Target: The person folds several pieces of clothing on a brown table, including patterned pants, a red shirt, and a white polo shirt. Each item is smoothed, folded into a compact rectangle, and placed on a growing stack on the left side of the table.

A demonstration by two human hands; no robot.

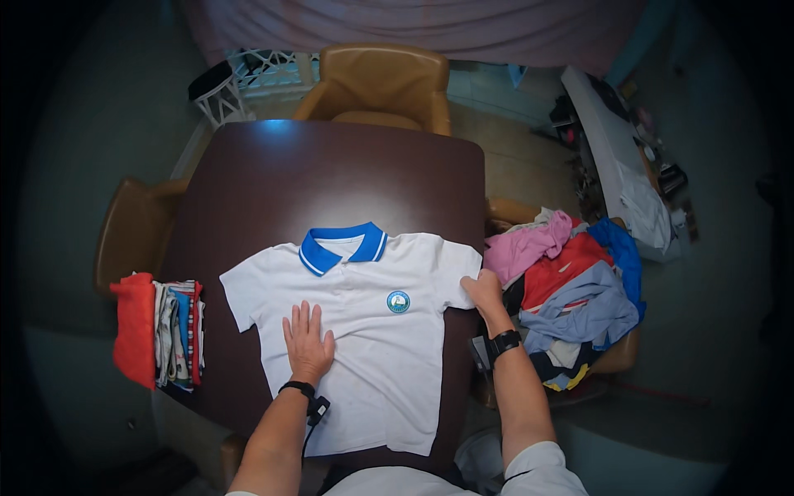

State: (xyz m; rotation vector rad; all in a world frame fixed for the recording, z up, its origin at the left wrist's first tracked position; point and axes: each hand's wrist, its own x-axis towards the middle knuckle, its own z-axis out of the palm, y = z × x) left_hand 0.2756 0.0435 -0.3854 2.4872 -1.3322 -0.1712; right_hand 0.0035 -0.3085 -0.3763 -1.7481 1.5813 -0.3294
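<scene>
A white polo shirt [364,347] with a blue collar and a round chest badge lies front up on the dark brown table [331,174], its collar pointing away from me. My left hand [308,343] rests flat on the shirt's front, fingers stretched out. At the right sleeve's edge, my right hand [485,293] pinches the white fabric between thumb and fingers. Some creases run across the shirt's body, and its hem lies near the table's front edge.
Folded clothes [174,335] stand in a row at the table's left edge, a red one outermost. A heap of loose clothes [571,289] lies on a chair at the right. Tan chairs [380,74] stand around the table, and a black-topped stool [211,81] is at the back left.
</scene>
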